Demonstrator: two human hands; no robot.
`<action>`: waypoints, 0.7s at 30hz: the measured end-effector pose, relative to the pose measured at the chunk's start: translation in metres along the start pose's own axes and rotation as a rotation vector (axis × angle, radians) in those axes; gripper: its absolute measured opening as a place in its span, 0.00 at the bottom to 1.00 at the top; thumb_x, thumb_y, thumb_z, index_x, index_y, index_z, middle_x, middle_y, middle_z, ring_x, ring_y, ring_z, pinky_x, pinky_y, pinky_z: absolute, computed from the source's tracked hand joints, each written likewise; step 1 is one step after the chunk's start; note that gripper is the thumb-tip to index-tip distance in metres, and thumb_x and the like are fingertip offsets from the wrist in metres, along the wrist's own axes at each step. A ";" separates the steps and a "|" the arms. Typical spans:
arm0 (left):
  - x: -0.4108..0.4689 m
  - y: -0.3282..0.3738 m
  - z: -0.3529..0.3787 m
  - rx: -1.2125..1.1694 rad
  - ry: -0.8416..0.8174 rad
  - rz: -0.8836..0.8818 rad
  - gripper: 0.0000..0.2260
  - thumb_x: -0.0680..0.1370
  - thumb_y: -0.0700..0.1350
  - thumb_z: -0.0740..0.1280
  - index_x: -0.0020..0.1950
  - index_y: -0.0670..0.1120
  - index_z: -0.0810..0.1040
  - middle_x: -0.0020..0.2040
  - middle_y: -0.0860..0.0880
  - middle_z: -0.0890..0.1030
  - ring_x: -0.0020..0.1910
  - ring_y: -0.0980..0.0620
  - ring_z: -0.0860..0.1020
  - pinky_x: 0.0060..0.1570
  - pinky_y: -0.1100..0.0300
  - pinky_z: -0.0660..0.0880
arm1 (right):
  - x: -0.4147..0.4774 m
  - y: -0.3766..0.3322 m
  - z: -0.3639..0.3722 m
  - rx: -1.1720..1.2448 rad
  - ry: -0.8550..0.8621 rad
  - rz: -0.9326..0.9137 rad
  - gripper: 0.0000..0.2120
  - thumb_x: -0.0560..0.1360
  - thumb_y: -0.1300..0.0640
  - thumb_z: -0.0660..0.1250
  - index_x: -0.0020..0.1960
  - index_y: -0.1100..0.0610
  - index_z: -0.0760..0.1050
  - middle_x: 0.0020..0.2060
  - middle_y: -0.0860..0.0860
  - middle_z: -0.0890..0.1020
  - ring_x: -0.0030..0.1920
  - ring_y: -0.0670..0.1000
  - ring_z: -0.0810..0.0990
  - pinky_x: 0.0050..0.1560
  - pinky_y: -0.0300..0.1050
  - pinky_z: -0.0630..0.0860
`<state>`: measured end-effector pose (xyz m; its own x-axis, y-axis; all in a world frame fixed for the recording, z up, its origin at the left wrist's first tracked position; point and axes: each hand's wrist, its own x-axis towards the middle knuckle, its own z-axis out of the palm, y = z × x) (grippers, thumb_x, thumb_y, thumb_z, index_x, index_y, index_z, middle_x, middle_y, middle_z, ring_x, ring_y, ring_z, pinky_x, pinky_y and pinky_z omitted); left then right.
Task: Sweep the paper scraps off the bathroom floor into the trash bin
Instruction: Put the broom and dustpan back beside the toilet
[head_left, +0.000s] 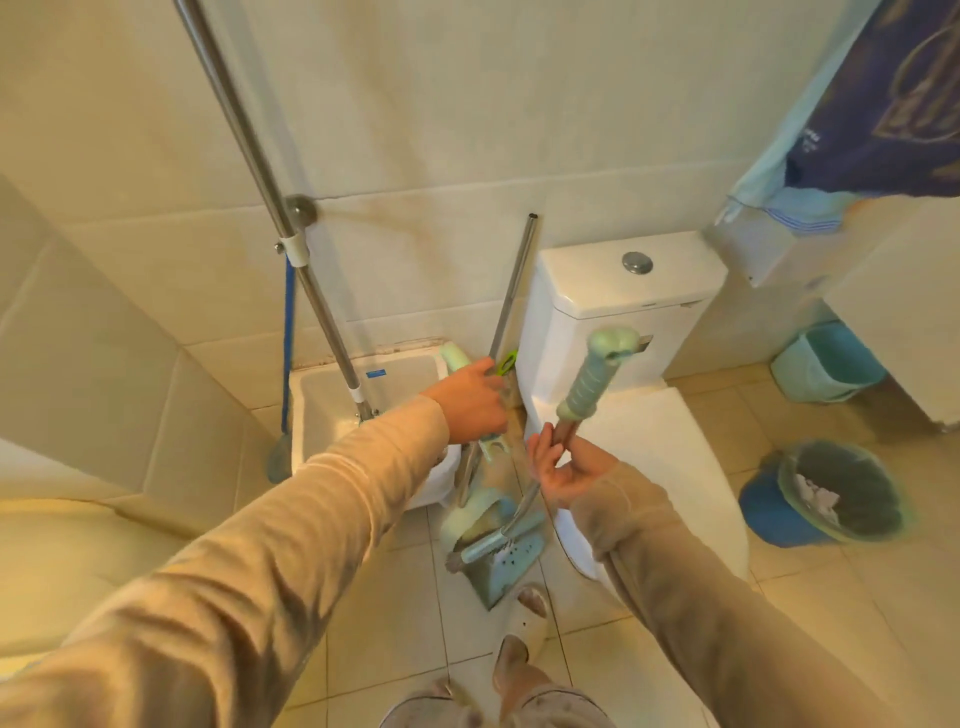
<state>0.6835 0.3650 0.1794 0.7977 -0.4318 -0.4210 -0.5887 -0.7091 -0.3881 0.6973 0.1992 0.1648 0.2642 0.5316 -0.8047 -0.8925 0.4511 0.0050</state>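
Left hand (470, 397): wrapped round the dustpan (493, 564) handle, to lift it.
Right hand (563, 470): grips the broom (592, 379) stick, fingers loose.
Trash bin (831, 493): on the floor, right of toilet (649, 441), paper inside.
Scraps on floor: none seen.

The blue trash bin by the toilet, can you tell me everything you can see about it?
The blue trash bin is a round plastic bucket standing upright on the tiled floor, to the right of the toilet. A thin see-through bag lines it and folds over the rim. Inside, some crumpled white paper lies near one side; the rest looks dark. Neither hand touches it. Its edges look a little blurred.
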 end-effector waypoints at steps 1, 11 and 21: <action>0.005 -0.006 0.000 0.014 -0.006 0.003 0.09 0.76 0.42 0.66 0.53 0.52 0.80 0.48 0.50 0.83 0.55 0.45 0.74 0.63 0.50 0.63 | 0.006 -0.009 0.008 -0.014 0.001 0.055 0.12 0.62 0.64 0.75 0.39 0.63 0.73 0.36 0.53 0.76 0.17 0.54 0.79 0.18 0.35 0.72; 0.059 -0.066 -0.001 0.056 -0.029 -0.048 0.13 0.78 0.39 0.61 0.60 0.47 0.78 0.61 0.48 0.79 0.66 0.43 0.69 0.73 0.40 0.52 | 0.063 -0.072 0.087 0.243 -0.025 0.020 0.13 0.80 0.60 0.61 0.43 0.69 0.77 0.23 0.66 0.80 0.18 0.60 0.79 0.16 0.41 0.74; 0.074 -0.137 0.019 0.187 0.174 0.006 0.10 0.73 0.40 0.68 0.51 0.52 0.82 0.49 0.54 0.84 0.58 0.50 0.77 0.66 0.35 0.66 | 0.108 -0.108 0.155 0.382 0.058 -0.150 0.16 0.82 0.57 0.56 0.46 0.68 0.72 0.33 0.63 0.81 0.16 0.61 0.77 0.16 0.43 0.74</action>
<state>0.8210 0.4407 0.1855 0.7951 -0.5366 -0.2827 -0.5946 -0.5979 -0.5375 0.8788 0.3188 0.1694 0.3501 0.4032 -0.8455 -0.6429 0.7599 0.0962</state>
